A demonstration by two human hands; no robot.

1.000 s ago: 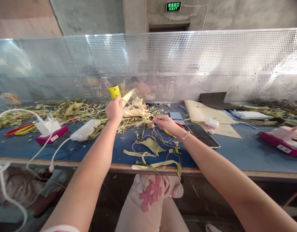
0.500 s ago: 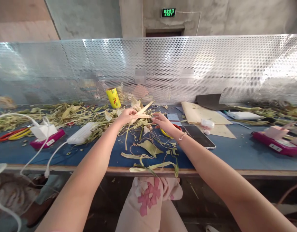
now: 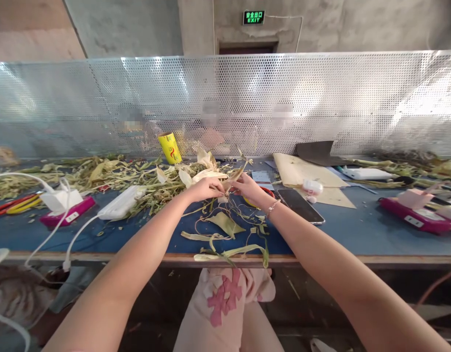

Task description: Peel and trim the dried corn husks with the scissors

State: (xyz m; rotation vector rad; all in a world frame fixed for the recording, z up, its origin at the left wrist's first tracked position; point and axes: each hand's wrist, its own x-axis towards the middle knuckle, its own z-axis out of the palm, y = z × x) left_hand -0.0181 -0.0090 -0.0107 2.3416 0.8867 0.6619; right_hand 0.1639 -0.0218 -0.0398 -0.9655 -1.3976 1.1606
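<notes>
My left hand (image 3: 207,188) and my right hand (image 3: 248,189) meet above the blue table, fingertips pinched close together. Between them is a brownish dried leaf (image 3: 234,182), its narrow end at the left fingertips and its side against the right fingers. Just behind the left hand, pale dry husks (image 3: 206,174) lie on a heap of dried stalks (image 3: 155,189). Below the hands a broad green-yellow leaf (image 3: 225,225) and a curled leaf strip (image 3: 243,250) rest near the table edge among thin fibres.
A yellow tube (image 3: 170,148) stands tilted by the perforated metal screen (image 3: 247,98). To the right are a phone (image 3: 300,206), brown paper (image 3: 306,171) and a magenta power strip (image 3: 416,215). On the left sit a white power bank (image 3: 122,203), cables and another magenta strip (image 3: 69,212).
My left hand has moved right and slightly down, away from the pale husk strip, to join the right hand. A brownish leaf now shows between the fingers of both hands.
</notes>
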